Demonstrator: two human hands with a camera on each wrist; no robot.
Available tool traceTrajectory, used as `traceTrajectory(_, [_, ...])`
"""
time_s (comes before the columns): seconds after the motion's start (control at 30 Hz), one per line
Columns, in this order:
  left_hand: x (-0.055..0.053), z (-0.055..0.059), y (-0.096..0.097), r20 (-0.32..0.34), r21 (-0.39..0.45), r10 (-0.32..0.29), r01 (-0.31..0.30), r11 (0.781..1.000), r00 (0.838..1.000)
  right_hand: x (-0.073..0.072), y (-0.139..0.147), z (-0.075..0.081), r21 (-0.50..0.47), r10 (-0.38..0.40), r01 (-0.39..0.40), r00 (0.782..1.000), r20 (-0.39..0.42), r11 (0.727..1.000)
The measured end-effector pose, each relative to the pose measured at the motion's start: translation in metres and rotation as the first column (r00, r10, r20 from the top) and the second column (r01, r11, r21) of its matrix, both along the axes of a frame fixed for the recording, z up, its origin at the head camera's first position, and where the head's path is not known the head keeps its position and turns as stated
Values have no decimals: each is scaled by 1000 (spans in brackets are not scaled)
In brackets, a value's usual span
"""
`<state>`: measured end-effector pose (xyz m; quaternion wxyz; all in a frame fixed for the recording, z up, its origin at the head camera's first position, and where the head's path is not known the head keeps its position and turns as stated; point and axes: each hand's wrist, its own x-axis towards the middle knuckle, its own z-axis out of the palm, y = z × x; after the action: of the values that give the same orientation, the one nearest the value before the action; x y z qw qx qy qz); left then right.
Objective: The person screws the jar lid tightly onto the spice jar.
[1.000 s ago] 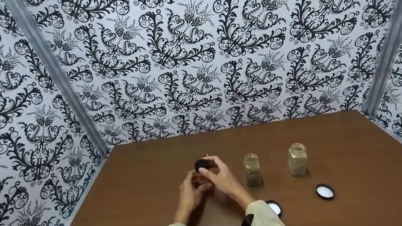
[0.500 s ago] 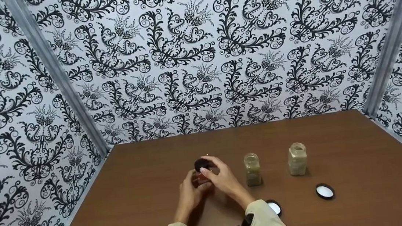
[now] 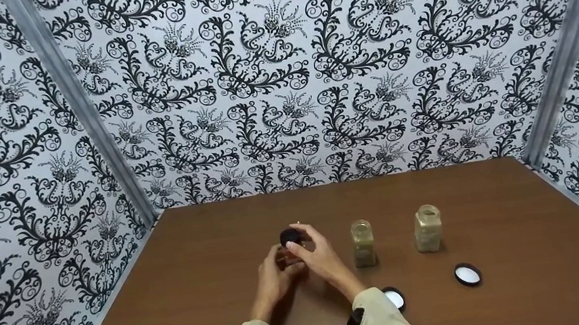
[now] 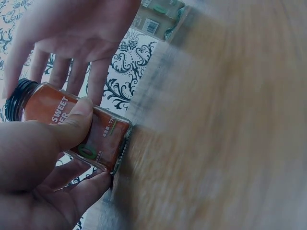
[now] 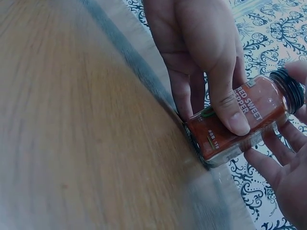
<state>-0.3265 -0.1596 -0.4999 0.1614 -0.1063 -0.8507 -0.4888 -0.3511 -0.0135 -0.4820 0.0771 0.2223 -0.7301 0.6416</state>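
Note:
A glass jar of red sweet pepper stands on its base at the tabletop, its orange-red powder showing through the glass. My left hand grips the jar's body, thumb across the label. At the top, my right hand holds the black ribbed lid between thumb and fingers. The lid sits on the jar's mouth. In the head view the hands hide most of the jar.
Right of the hands stand two lidless glass jars of greenish-beige powder, a nearer jar and a farther jar. Two black lids lie white inside up: one lid at right, another lid beside the right sleeve. Patterned walls enclose the brown table.
The right hand's fingers and thumb shift slightly around the lid. The left hand and the jar stay in place, as do the other jars and lids.

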Motion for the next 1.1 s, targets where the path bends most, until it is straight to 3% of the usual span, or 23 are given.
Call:
traceTrajectory(0.17, [1, 0, -1, 8, 22, -34, 34, 999, 999, 2, 0, 1, -20, 19, -18, 999, 29, 1000])
traceTrajectory(0.47, [2, 0, -1, -2, 22, -28, 28, 999, 1000, 0, -2, -4, -30, -7, 7, 1000, 3, 1000])
traceTrajectory(0.9, [0, 1, 0, -38, 17, -35, 35, 999, 999, -1, 1, -3, -2, 31, -31, 998, -46, 1000])
traceTrajectory(1.1, [-1, 0, -1, -9, 31, -42, 42, 999, 999, -2, 0, -4, -24, 5, -6, 999, -49, 1000])
